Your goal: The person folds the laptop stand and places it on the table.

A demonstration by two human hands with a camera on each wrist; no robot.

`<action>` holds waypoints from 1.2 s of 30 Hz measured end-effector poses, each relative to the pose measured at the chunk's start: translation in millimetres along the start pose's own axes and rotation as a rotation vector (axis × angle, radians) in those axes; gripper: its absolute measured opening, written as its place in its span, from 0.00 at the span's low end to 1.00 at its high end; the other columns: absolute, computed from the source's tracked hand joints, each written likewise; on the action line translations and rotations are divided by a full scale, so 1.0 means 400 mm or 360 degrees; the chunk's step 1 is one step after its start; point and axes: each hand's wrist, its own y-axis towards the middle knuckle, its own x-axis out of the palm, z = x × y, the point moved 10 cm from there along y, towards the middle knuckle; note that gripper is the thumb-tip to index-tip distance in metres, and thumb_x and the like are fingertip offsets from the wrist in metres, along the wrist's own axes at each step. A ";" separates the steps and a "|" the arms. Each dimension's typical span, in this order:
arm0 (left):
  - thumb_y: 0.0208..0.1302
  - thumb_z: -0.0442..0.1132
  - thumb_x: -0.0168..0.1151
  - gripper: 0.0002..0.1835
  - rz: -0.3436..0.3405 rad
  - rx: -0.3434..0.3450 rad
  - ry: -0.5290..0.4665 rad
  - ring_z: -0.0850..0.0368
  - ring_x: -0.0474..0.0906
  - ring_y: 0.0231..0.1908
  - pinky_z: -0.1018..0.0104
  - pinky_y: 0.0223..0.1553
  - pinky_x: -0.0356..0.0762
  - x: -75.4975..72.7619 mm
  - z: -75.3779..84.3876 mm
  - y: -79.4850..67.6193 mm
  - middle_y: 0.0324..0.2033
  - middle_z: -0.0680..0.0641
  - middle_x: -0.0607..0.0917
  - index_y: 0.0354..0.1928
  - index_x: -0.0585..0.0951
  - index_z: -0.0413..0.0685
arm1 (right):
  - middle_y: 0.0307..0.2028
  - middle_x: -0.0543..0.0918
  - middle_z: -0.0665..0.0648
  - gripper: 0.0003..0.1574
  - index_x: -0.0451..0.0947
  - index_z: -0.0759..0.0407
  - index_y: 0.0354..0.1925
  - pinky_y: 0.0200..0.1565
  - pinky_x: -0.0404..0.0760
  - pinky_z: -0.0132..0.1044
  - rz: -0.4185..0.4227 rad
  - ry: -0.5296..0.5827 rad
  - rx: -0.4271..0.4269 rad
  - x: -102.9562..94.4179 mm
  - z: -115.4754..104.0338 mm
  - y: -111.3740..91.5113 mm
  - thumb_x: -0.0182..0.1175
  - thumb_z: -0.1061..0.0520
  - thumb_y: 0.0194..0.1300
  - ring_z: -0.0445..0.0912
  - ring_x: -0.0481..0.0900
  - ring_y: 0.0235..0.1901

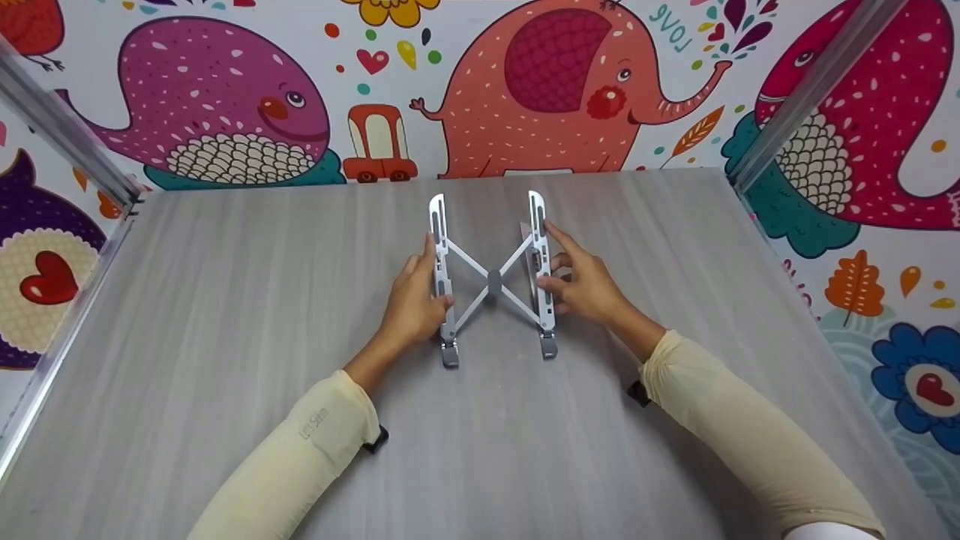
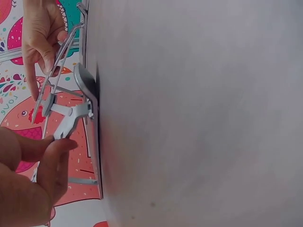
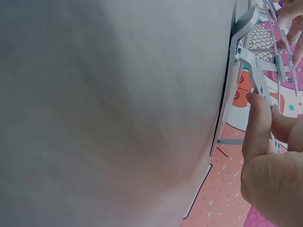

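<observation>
A silver folding laptop stand [image 1: 494, 282] stands spread on the table in the head view, its crossed bars meeting at a grey centre hub. My left hand [image 1: 412, 304] grips the left side rail, thumb on the near side and fingers along the outer edge. On the opposite rail, my right hand [image 1: 589, 285] pinches with thumb and fingers about midway along. The left wrist view shows thumb and finger pinching the raised silver arm [image 2: 66, 126] above the base rail. A similar pinch on the other arm [image 3: 258, 78] appears in the right wrist view. Grey feet tip the rails' near ends.
The grey wood-grain table [image 1: 247, 300] runs back to a wall [image 1: 390, 75] printed with cartoon animals. Metal posts [image 1: 817, 97] rise at the back corners, and a metal edge strip [image 1: 67, 337] borders the left side.
</observation>
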 end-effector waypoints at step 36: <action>0.61 0.26 0.70 0.56 0.0017 0.0086 0.0064 0.48 0.76 0.51 0.55 0.57 0.78 0.052 0.047 0.020 0.63 0.39 0.75 0.82 0.45 0.52 | 0.34 0.81 0.58 0.57 0.53 0.32 0.79 0.28 0.87 0.43 0.0029 -0.0152 -0.0076 0.050 -0.040 0.013 0.69 0.65 0.65 0.50 0.83 0.35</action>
